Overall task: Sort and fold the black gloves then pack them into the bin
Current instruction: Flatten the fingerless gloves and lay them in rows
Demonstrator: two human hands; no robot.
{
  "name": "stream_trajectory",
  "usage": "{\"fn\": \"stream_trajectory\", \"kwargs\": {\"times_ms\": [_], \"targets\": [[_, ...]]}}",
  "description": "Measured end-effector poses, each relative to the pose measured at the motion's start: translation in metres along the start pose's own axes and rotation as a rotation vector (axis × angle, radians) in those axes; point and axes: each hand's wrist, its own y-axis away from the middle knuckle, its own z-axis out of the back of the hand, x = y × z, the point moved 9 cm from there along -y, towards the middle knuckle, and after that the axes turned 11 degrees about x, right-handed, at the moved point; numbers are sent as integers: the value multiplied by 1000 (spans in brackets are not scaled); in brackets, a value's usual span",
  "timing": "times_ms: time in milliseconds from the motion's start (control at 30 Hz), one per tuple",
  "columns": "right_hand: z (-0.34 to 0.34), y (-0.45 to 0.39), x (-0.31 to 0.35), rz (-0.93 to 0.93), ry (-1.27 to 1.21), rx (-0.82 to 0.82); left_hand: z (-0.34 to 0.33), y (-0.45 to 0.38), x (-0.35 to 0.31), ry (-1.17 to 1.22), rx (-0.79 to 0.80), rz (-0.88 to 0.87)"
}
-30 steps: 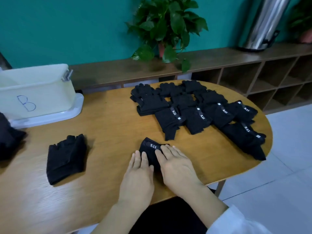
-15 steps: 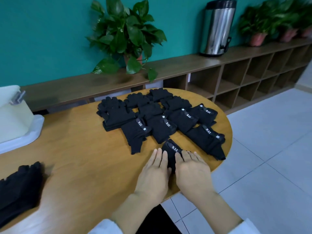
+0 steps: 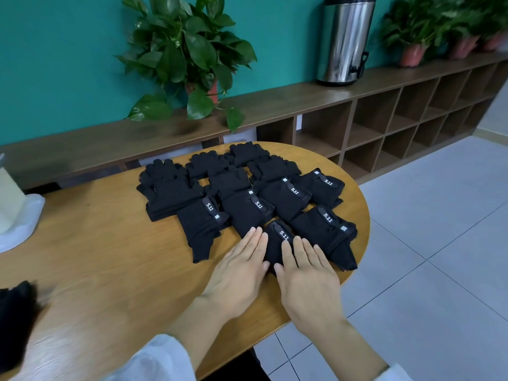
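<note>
A small folded black glove with a white 5.11 label lies near the wooden table's front right edge. My left hand and my right hand lie flat with straight fingers on either side of it, pressing its edges. Just beyond it several black gloves lie spread in overlapping rows. The pale bin shows only as a sliver at the left edge. Another dark glove stack sits blurred at the lower left.
A low wooden shelf unit runs along the teal wall behind the table. On it stand a leafy potted plant, a steel urn and more potted plants. Grey tiled floor lies to the right.
Both hands have slid the folded glove to the right and away, up against the spread gloves. My view has swung right, so the bin and the left stack are nearly out of frame.
</note>
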Motion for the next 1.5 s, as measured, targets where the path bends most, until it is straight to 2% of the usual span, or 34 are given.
{"fn": "stream_trajectory", "kwargs": {"times_ms": [100,233,533,667,833,1033,1500], "targets": [[6,7,0,85,-22,-49,1,6,-6,-13,-54,-75],[1,17,0,203,-9,-43,-7,7,-12,-6,8,-126],[-9,11,-3,111,3,35,-1,-8,-10,-125,72,-165],[-3,10,-4,91,-20,88,13,4,-10,-152,31,-142],[30,0,9,123,-31,26,41,42,13,-156,-62,-75],[52,-16,83,280,-36,-9,68,113,68,-133,-154,68],[41,8,353,766,-152,70,68,340,239,-19,-315,587]]}}
